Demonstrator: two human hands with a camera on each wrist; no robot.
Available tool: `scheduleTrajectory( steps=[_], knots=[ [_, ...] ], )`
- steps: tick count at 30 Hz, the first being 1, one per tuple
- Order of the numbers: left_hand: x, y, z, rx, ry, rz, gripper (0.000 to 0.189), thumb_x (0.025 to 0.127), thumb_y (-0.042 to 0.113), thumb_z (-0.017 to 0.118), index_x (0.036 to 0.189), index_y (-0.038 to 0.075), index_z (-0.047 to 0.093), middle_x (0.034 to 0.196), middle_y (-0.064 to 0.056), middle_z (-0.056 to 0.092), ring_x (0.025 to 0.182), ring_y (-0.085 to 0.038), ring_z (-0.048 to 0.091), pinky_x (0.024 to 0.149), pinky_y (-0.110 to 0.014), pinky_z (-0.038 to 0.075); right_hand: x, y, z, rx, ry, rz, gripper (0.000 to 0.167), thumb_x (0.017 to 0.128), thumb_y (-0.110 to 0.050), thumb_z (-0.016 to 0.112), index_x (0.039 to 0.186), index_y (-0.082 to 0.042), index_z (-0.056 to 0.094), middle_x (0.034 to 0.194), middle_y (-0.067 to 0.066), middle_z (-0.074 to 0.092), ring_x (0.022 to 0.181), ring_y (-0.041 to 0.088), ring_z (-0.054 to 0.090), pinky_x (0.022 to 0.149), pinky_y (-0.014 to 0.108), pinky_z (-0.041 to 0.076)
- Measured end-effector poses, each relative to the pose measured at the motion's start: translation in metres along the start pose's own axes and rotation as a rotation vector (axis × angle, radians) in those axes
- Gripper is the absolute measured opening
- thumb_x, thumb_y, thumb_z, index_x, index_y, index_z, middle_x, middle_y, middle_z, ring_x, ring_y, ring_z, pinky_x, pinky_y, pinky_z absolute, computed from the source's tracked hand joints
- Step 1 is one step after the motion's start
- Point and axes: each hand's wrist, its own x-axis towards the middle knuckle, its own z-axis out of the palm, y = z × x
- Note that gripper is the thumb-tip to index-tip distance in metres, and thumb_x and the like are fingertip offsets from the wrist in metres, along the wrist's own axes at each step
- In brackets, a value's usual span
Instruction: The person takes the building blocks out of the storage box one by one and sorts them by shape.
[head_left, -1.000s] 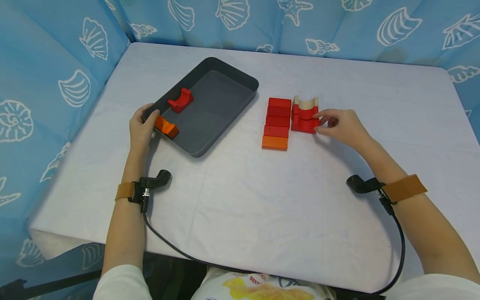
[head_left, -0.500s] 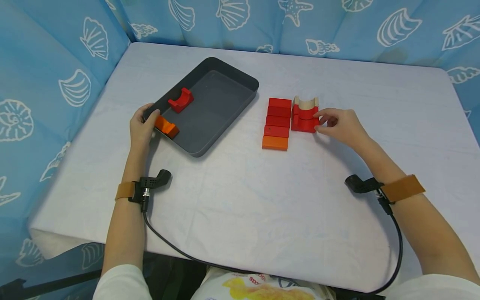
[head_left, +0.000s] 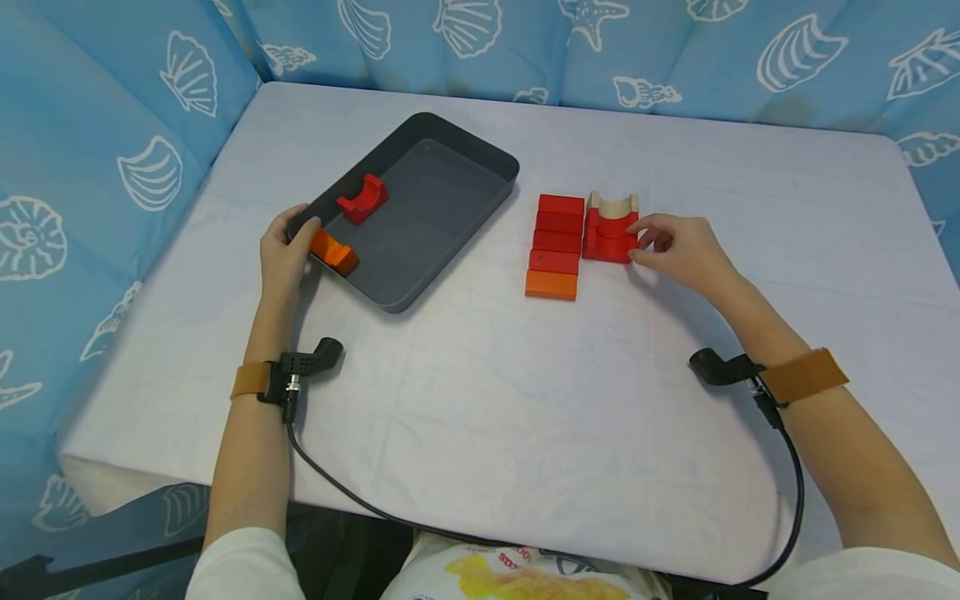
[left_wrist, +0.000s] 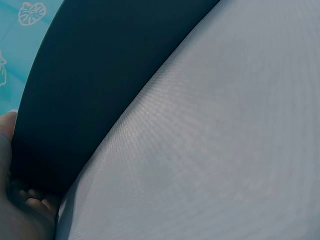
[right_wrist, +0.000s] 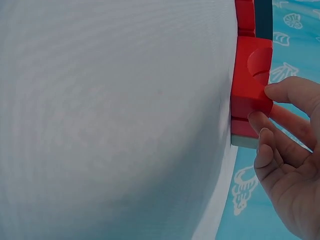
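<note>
My left hand (head_left: 283, 254) grips the near left corner of a dark grey tray (head_left: 459, 233), thumb over the rim. In the left wrist view the dark tray wall (left_wrist: 95, 75) fills the upper left, with part of the hand (left_wrist: 20, 210) at its end. Inside the tray lie a red block (head_left: 365, 200) with a curved hollow and an orange block (head_left: 333, 252). My right hand (head_left: 686, 250) holds a red hollowed block (head_left: 606, 248) by its right side. Behind that block stand more red and a pale wooden block (head_left: 615, 205). The right wrist view shows the fingertips touching the red block (right_wrist: 247, 85).
Left of the held block runs a row of several red blocks (head_left: 557, 242) with an orange block (head_left: 551, 285) at the near end. A white cloth covers the table (head_left: 480, 400). A blue shell-print curtain (head_left: 487, 50) hangs behind and at the left.
The held red block has slid slightly away from me, closer against the blocks behind it, and my right hand has moved very little. The left hand and tray stay as they were.
</note>
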Motion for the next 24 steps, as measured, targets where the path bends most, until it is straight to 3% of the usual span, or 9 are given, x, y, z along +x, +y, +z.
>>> scheduleTrajectory(
  steps=[7, 14, 24],
  knots=[
    [-0.001, 0.001, -0.001, -0.002, -0.005, -0.016, 0.045, 0.087, 0.03, 0.055, 0.126, 0.008, 0.051, 0.125, -0.008, 0.047, 0.103, -0.013, 0.043, 0.089, -0.023, 0.034, 0.0, -0.003, -0.001, -0.004, -0.006, 0.026, 0.029, 0.08, -0.009, 0.063, 0.107, 0.0, 0.058, 0.085, 0.014, 0.058, 0.073, 0.025, 0.048, 0.056, 0.03, 0.041],
    [0.0, 0.001, 0.001, -0.007, -0.009, 0.007, 0.044, 0.086, 0.028, 0.056, 0.125, 0.006, 0.051, 0.124, -0.008, 0.048, 0.102, -0.013, 0.043, 0.087, -0.023, 0.035, 0.0, -0.006, -0.005, -0.068, -0.052, 0.054, 0.032, 0.08, -0.011, 0.063, 0.11, -0.001, 0.056, 0.09, 0.014, 0.058, 0.074, 0.025, 0.047, 0.056, 0.031, 0.043],
    [0.0, 0.001, 0.0, 0.0, -0.006, -0.008, 0.044, 0.087, 0.03, 0.055, 0.125, 0.008, 0.051, 0.125, -0.008, 0.047, 0.103, -0.013, 0.042, 0.087, -0.023, 0.034, 0.003, -0.015, -0.01, -0.125, -0.06, 0.011, 0.035, 0.081, -0.014, 0.063, 0.112, 0.0, 0.056, 0.095, 0.016, 0.057, 0.073, 0.025, 0.048, 0.058, 0.034, 0.044]
  ],
)
